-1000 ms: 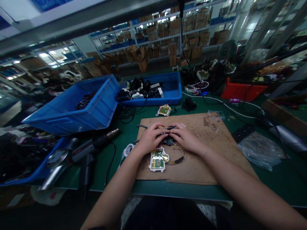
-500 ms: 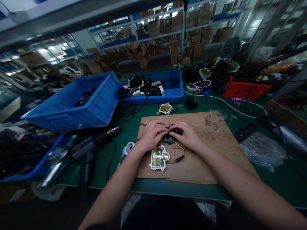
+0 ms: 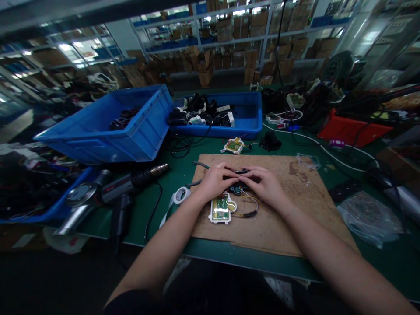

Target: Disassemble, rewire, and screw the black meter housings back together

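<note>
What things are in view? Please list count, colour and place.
Black wired electronic part: 1, black, centre, partly hidden
White-framed circuit boards: 2, green-yellow, one on brown board, one behind
Flat brown board: 1, brown, centre
Blue plastic bins: at least 3, blue, left and behind
Pistol-shaped heat gun: 1, grey-black, left
White tape roll: 1, white, left of brown board
Red plastic box: 1, red, right
Clear plastic bag: 1, transparent, right
Green worktable: 1, green, foreground
Brown cardboard boxes: many, brown, background
Left hand, right hand: 2, bare, centre
</note>
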Motion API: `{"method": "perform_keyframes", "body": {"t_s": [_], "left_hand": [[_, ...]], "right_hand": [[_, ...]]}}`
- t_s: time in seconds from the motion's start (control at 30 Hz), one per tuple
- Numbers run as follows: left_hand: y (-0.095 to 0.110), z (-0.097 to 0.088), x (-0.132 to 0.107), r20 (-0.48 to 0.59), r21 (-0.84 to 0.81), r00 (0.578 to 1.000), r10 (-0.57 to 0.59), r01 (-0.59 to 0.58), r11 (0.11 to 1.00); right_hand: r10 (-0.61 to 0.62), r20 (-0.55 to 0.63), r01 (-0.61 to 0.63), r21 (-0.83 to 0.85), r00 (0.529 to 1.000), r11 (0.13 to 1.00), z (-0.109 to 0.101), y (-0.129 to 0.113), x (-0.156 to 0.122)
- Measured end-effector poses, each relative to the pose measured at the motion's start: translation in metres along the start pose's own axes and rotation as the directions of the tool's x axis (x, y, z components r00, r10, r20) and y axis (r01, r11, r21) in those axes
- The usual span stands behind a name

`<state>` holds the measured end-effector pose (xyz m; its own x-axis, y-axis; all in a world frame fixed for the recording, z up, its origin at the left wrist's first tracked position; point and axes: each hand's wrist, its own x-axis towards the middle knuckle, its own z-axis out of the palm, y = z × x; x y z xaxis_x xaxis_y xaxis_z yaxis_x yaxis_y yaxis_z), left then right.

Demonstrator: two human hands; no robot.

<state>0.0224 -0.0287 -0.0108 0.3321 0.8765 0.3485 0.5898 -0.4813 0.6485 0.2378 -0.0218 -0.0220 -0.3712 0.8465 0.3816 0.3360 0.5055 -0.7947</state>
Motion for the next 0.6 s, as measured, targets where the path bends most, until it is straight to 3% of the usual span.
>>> {"method": "perform_keyframes", "body": {"t_s": [0.13,0.37,0.6], "left_hand": [[0.000,0.005,-0.004,-0.075,-0.072,0.995,-0.061,0.056,0.996],[0.005,-0.011,-0.006,0.041,-0.070,0.999,-0.034,0.036,0.997],[0.008,-0.013,-0.004,0.015,0.001,0.999,-0.038,0.038,0.999]], "right_hand": [[0.002,-0.027,-0.003,-0.014,1.000,1.000,0.001,-0.004,0.001],[-0.050,-0.015,0.048,-0.078,0.999,0.996,0.002,-0.006,0.003],[-0.051,-0.026,0.050,-0.031,0.998,0.998,0.004,-0.002,0.001]]}}
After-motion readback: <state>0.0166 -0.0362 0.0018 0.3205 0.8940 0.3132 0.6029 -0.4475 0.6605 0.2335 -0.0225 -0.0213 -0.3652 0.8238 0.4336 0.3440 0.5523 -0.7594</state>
